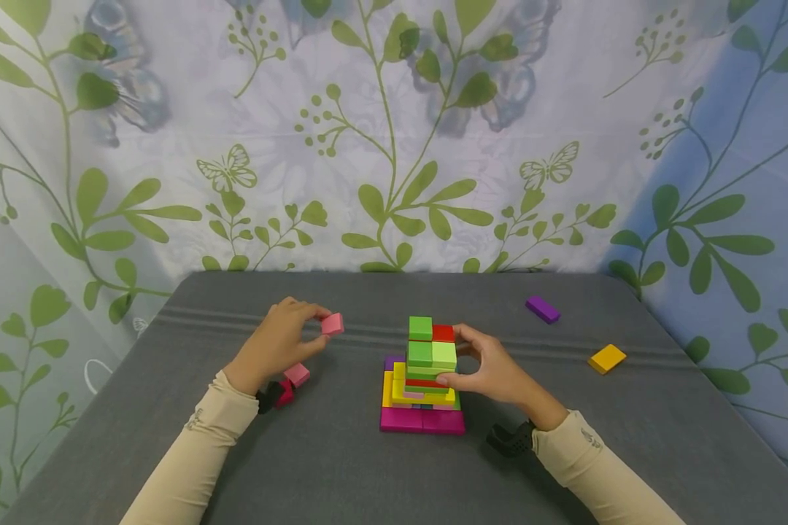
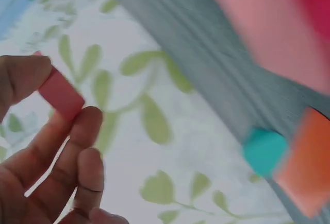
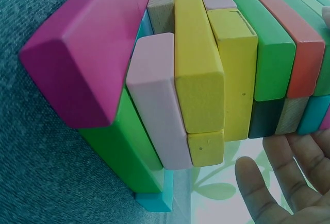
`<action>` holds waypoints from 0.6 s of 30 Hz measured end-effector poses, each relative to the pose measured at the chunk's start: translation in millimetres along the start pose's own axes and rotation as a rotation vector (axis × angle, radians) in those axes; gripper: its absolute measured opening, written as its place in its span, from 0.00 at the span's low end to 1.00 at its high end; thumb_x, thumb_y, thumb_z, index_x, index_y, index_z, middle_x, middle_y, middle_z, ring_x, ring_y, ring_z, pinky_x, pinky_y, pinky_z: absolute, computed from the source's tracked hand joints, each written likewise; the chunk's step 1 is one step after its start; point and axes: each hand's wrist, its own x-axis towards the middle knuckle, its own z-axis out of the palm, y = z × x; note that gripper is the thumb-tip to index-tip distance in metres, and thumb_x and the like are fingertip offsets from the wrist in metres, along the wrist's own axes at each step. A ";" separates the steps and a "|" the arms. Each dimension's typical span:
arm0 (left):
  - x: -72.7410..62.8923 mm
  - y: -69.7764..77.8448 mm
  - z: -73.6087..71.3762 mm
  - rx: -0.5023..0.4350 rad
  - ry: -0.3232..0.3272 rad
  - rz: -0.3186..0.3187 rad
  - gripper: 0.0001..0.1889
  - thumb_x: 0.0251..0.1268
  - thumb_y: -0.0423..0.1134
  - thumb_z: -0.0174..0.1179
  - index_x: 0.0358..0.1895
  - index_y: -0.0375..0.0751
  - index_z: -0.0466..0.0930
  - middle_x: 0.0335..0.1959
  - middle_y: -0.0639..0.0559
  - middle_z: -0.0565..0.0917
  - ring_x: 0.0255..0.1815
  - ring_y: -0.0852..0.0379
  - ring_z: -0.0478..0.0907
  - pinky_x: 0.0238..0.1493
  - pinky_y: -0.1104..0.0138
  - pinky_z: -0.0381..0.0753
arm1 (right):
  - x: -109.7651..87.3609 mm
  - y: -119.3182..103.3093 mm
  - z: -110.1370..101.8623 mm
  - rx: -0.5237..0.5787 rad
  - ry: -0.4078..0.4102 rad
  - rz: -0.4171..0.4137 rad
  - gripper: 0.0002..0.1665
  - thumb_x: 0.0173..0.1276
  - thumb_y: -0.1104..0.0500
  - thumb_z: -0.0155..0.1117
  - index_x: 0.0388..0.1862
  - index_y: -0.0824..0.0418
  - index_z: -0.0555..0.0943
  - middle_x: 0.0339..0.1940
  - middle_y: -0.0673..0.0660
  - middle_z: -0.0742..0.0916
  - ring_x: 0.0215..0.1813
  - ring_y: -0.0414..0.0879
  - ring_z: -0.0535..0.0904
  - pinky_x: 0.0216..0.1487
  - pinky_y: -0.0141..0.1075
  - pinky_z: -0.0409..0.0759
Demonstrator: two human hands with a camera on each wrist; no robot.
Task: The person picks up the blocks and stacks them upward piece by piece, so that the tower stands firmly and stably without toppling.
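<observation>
My left hand [image 1: 276, 343] is raised at the left of the table, pinching a small pink block [image 1: 332, 324] between thumb and fingers. In the left wrist view, that pink block [image 2: 62, 94] sits at the fingertips, with the other fingers loosely bent. A tower of coloured wooden blocks [image 1: 420, 355] stands mid-table on a wider base with magenta blocks [image 1: 422, 420] in front. Around its upper right side my right hand [image 1: 492, 368] holds it, thumb at the front and fingers behind. A light green block [image 1: 420, 328] tops the tower's left side.
By the left wrist lie another pink block [image 1: 297, 375] and a crimson block [image 1: 285, 394]. A purple block [image 1: 542, 309] and a yellow block [image 1: 607, 359] lie on the right. Blurred teal [image 2: 264, 151] and orange [image 2: 308, 162] blocks show in the left wrist view.
</observation>
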 end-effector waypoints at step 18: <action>53.8 82.8 3.5 -0.349 0.111 0.177 0.19 0.67 0.38 0.77 0.59 0.39 0.88 0.51 0.49 0.89 0.50 0.51 0.77 0.53 0.53 0.80 | 0.3 0.2 -0.1 0.010 0.002 0.002 0.30 0.65 0.63 0.80 0.63 0.71 0.78 0.54 0.58 0.86 0.56 0.45 0.82 0.64 0.41 0.82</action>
